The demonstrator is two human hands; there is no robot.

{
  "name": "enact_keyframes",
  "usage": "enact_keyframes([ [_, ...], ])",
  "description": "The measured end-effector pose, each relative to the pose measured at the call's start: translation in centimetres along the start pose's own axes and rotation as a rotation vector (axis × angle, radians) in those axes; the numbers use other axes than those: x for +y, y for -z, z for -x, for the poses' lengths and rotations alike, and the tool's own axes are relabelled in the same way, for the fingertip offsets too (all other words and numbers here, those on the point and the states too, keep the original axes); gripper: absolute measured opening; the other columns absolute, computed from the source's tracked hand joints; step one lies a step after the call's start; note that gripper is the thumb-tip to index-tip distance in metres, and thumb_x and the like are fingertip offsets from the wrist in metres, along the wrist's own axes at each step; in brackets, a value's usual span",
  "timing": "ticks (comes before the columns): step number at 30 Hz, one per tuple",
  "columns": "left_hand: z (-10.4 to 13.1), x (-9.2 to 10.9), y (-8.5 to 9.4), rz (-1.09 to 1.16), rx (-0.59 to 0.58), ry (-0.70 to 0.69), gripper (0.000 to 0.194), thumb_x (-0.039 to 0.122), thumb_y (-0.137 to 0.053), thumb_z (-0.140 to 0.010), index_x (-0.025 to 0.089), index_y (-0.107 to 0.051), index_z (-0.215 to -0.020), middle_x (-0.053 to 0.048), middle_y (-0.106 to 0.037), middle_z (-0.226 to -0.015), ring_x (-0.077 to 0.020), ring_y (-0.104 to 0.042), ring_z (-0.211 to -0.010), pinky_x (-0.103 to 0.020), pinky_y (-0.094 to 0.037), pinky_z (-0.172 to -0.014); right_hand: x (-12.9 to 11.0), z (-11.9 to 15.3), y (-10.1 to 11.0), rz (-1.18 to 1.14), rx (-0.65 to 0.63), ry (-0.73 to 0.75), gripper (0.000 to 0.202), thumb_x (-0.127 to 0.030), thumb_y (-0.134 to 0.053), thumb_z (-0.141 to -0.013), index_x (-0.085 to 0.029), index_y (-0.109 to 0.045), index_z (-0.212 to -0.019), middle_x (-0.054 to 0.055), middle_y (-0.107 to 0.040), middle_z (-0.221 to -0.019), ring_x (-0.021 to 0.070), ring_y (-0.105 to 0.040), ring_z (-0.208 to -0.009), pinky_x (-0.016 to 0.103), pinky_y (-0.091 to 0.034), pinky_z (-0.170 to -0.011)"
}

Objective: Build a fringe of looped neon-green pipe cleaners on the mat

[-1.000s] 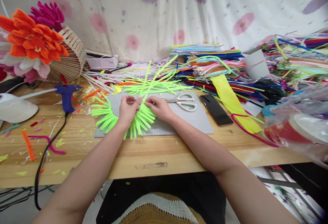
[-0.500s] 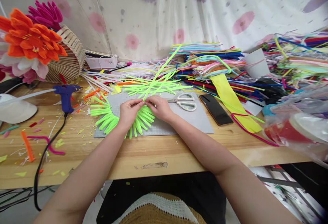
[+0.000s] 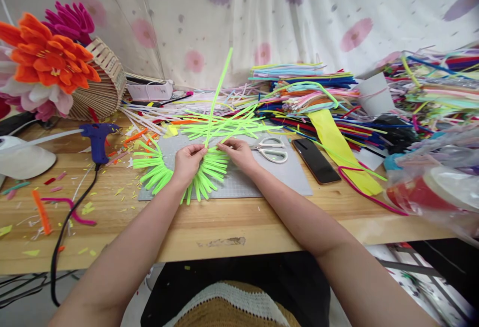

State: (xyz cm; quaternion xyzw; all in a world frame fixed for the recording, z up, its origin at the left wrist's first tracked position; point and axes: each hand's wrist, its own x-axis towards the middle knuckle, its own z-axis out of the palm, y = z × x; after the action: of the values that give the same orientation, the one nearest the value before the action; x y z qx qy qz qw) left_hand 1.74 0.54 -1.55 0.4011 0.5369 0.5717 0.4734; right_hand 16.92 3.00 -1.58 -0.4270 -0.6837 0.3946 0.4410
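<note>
A bright green pipe cleaner (image 3: 220, 92) stands up at a slight rightward tilt, its lower end pinched between the thumb and fingers of my left hand (image 3: 188, 163). Around and under this hand, a curved fringe of short green pipe cleaner pieces (image 3: 211, 173) fans out towards me, partly hidden by my wrist. Just to the right, my right hand (image 3: 239, 153) has its fingers bent together at the fringe's upper right edge; whatever lies between them is too small to make out. Loose green pipe cleaners (image 3: 239, 122) are heaped behind both hands.
Under the work lies a grey cutting mat (image 3: 277, 182). White-handled scissors (image 3: 275, 153) and a phone (image 3: 316, 161) are to the right. A blue glue gun (image 3: 96, 142) with its black cord stands left, near scattered scraps. Pipe cleaner bundles (image 3: 310, 90) line the back.
The upright pipe cleaner has swung left and stands steeper. My right hand has shifted slightly right, opening a small gap from my left fingers, which stay pinched.
</note>
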Motion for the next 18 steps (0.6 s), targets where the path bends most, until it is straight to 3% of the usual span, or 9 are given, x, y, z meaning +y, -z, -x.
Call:
enact_keyframes([
  [4,-0.5,-0.6,0.1,-0.212,0.016,-0.059,0.02,0.03,-0.069,-0.055,0.014,-0.065,-0.067,0.001,-0.061,-0.056,-0.0104,-0.051,-0.054,-0.022,-0.038,-0.055,-0.6,0.5,-0.4,0.165,0.081,0.149,0.026,-0.038,-0.052,-0.077,-0.016,-0.059,-0.064,0.002,-0.06,-0.067,0.0126,-0.053,-0.068,0.025,-0.039,-0.067],
  [9,-1.1,-1.1,0.5,-0.315,-0.069,-0.066,0.021,0.033,-0.065,-0.059,0.013,-0.064,-0.069,0.002,-0.058,-0.055,-0.0086,-0.046,-0.049,-0.02,-0.034,-0.049,-0.8,0.9,-0.5,0.261,0.033,0.304,0.02,-0.03,-0.05,-0.079,-0.017,-0.058,-0.066,0.002,-0.058,-0.066,0.0125,-0.051,-0.067,0.026,-0.039,-0.067],
  [13,-0.9,-0.7,0.6,-0.203,-0.165,0.039,0.025,0.036,-0.067,-0.057,0.014,-0.062,-0.068,0.005,-0.051,-0.048,-0.0057,-0.037,-0.041,-0.02,-0.026,-0.042,-0.4,0.7,-0.4,0.21,-0.091,0.305,0.01,-0.022,-0.051,-0.076,-0.017,-0.058,-0.082,0.003,-0.06,-0.081,0.0132,-0.053,-0.077,0.027,-0.042,-0.074],
  [18,-0.4,0.3,0.4,-0.112,-0.219,0.158,0.03,0.036,-0.071,-0.052,0.014,-0.061,-0.07,0.004,-0.053,-0.053,-0.0054,-0.04,-0.041,-0.019,-0.028,-0.043,0.1,0.4,-0.6,0.083,-0.076,0.158,0.01,-0.025,-0.051,-0.075,-0.017,-0.054,-0.08,0.001,-0.059,-0.079,0.0117,-0.054,-0.073,0.025,-0.042,-0.07],
])
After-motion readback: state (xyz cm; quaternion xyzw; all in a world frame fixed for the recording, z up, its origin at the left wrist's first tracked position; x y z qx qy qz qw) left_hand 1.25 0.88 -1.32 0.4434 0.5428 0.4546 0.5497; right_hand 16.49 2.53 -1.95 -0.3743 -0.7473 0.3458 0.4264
